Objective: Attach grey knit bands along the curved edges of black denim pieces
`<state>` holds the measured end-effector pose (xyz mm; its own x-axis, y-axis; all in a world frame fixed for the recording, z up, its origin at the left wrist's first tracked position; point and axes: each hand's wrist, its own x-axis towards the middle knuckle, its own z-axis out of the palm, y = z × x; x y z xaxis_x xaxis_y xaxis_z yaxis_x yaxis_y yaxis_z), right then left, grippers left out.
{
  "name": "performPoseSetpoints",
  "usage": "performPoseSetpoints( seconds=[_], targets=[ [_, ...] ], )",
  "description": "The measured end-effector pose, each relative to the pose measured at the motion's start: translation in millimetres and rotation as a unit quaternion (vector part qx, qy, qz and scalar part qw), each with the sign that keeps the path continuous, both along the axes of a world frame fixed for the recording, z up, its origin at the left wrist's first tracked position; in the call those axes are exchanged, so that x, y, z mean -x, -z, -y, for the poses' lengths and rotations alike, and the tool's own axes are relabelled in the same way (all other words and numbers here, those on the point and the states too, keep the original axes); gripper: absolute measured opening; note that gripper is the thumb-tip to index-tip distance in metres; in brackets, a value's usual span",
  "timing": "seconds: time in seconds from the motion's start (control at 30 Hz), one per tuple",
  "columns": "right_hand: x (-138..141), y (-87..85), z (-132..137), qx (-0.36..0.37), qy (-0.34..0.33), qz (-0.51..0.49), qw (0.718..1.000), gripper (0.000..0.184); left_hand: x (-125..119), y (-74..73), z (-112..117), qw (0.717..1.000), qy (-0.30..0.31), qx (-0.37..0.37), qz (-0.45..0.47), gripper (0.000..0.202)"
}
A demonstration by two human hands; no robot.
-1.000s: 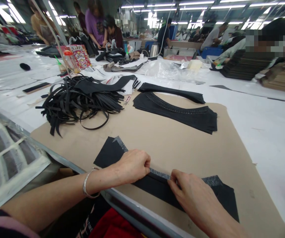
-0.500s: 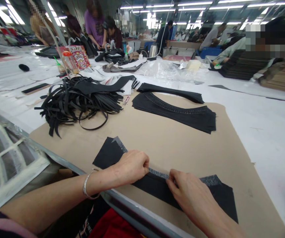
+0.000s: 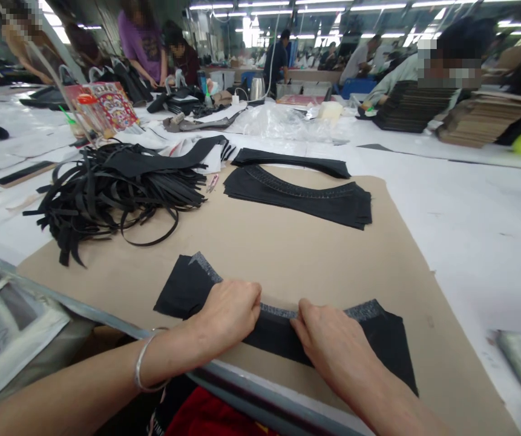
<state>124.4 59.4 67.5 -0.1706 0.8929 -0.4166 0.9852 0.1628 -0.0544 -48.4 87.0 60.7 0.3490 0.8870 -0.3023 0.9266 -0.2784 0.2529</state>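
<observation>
A curved black fabric piece [image 3: 278, 336] lies on brown paper near the table's front edge, its grey speckled edge strip [image 3: 281, 311] turned along the inner curve. My left hand [image 3: 233, 306] is closed in a pinch on that edge, left of the middle. Just to the right, my right hand [image 3: 328, 330] pinches the same edge between thumb and fingers. A short stretch of the strip shows between the two hands. Both ends of the piece lie flat on the paper, and the parts under my fingers are hidden.
Beyond my hands lies a stack of curved black pieces [image 3: 301, 194]. A heap of black strips [image 3: 119, 194] sits at the left, with small red-handled snips [image 3: 213, 183] beside it. Stacked dark panels [image 3: 412, 106] stand before a co-worker at the back right. Brown paper [image 3: 260, 254] covers the near table.
The view has shifted, so the table's contents appear further left. My hands keep their pinch on the fabric edge, close to the same places along it.
</observation>
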Motion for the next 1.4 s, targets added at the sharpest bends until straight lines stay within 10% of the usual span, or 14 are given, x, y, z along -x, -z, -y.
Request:
performPoseSetpoints(
  seconds=[0.23,0.53,0.9,1.4],
  targets=[
    [-7,-2.9,3,-0.012,0.031,-0.011,0.999,0.021,-1,2.9,18,0.992,0.006,-0.124,0.003,0.016],
    [-15,-0.9,11,-0.056,0.05,-0.032,0.997,0.025,-5,36.0,39,0.913,0.328,-0.23,0.079,0.031],
    [-89,-6.8,-5,-0.003,0.057,-0.163,0.985,0.017,-12,40.1,46,0.924,0.305,-0.228,0.041,0.053],
    [-86,-0.3,-4,-0.04,0.042,-0.114,0.992,0.019,-18,44.3,45,0.924,0.307,-0.229,0.002,0.06]
  ],
)
